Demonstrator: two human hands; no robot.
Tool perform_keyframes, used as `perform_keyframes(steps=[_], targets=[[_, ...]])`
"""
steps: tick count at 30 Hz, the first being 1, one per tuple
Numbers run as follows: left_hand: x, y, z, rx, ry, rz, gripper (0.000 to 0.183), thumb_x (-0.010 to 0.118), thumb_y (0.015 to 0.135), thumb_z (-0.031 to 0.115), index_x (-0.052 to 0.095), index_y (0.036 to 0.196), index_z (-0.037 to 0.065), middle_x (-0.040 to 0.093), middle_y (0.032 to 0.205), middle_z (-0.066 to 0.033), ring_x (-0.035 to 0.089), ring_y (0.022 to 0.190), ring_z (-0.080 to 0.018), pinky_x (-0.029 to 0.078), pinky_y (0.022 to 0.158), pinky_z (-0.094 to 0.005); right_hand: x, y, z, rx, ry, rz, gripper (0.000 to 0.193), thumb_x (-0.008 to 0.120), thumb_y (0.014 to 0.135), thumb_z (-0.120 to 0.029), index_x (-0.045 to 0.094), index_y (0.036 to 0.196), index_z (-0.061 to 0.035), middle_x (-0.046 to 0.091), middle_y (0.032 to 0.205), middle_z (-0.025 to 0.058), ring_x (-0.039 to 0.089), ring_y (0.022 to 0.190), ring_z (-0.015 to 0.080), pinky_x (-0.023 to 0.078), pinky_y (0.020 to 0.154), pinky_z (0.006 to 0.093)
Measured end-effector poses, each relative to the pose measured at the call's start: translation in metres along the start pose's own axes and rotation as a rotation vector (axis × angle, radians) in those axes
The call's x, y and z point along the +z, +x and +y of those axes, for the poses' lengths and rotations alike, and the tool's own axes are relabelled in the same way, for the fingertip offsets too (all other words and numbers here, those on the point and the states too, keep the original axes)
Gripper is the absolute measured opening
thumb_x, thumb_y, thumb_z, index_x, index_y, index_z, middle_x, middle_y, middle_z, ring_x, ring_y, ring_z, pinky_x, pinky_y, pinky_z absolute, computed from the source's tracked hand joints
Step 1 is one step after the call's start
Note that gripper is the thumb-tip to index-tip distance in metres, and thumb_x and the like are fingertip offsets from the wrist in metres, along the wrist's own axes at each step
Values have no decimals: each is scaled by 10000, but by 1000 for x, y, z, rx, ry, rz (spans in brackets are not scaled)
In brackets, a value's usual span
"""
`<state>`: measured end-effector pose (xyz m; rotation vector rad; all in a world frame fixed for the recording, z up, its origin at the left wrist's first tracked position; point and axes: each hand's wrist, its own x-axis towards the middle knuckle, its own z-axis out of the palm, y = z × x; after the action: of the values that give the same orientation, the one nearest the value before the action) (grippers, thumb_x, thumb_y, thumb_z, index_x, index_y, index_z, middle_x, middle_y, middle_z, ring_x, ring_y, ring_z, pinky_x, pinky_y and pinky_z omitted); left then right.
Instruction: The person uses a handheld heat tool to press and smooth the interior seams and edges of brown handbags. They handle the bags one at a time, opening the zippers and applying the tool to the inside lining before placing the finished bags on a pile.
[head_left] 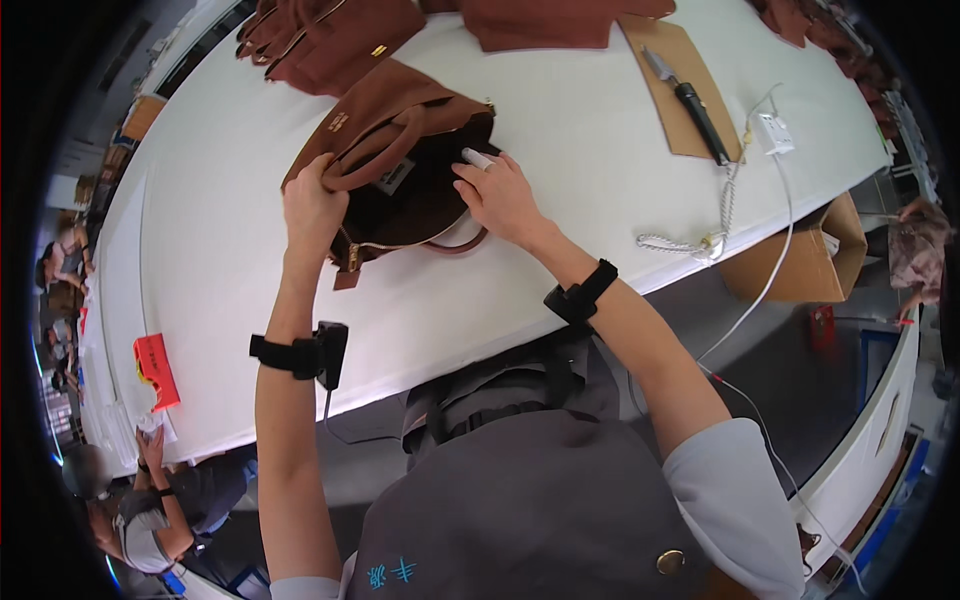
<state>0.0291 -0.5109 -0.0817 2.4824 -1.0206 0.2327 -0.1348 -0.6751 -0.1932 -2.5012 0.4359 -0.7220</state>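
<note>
A brown handbag (400,108) lies tilted on the white table, its dark inside showing and a pale label (394,178) within. My left hand (316,205) is closed on the bag's left side by the base of a rounded handle (378,150). At the right of the opening is my right hand (500,198), thumb and index finger apart, with a white covering on one finger. Its remaining fingers are partly hidden. Gold zipper teeth edge the near rim, ending in a tab (346,278) at the lower left.
More brown bags (340,45) stand along the far side. A black-handled tool (700,120) with a metal tip lies on a brown board (665,75), its braided cord trailing right. A cardboard box (800,255) stands beyond the table edge. Co-workers are at the left, near a red object (160,370).
</note>
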Motion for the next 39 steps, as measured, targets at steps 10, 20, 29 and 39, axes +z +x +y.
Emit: perform_keyframes(steps=[10, 20, 29, 39], targets=[[2, -1, -7, -36, -58, -12, 256, 524, 843, 64, 635, 1065, 3, 651, 930, -221, 611, 897, -396, 478, 780, -422, -185, -36, 243, 475, -805, 569, 196, 572, 826, -177, 625, 973, -59, 640, 866, 181, 606, 832, 358, 476, 753, 456], [3, -1, -10, -55, -21, 60, 273, 544, 787, 64, 660, 1032, 43, 651, 903, -209, 614, 877, -390, 490, 773, -447, -211, -50, 189, 905, 710, 132, 241, 624, 672, -66, 530, 881, 9, 569, 676, 69, 546, 516, 130, 426, 440, 250], [-2, -3, -10, -65, 39, 60, 293, 550, 776, 77, 647, 1053, 67, 663, 863, -188, 628, 836, -372, 493, 746, -442, -227, -104, -8, 665, 719, -192, 449, 638, 826, -98, 521, 1254, -28, 504, 671, -33, 427, 474, 16, 329, 420, 190], [-3, -8, 1, 17, 70, 8, 166, 556, 757, 69, 640, 899, 63, 656, 795, -172, 624, 778, -372, 489, 681, -457, -106, -62, -35, 225, -55, -129, 546, 616, 801, -146, 441, 1317, -123, 562, 729, 193, 585, 613, 356, 473, 574, 428]])
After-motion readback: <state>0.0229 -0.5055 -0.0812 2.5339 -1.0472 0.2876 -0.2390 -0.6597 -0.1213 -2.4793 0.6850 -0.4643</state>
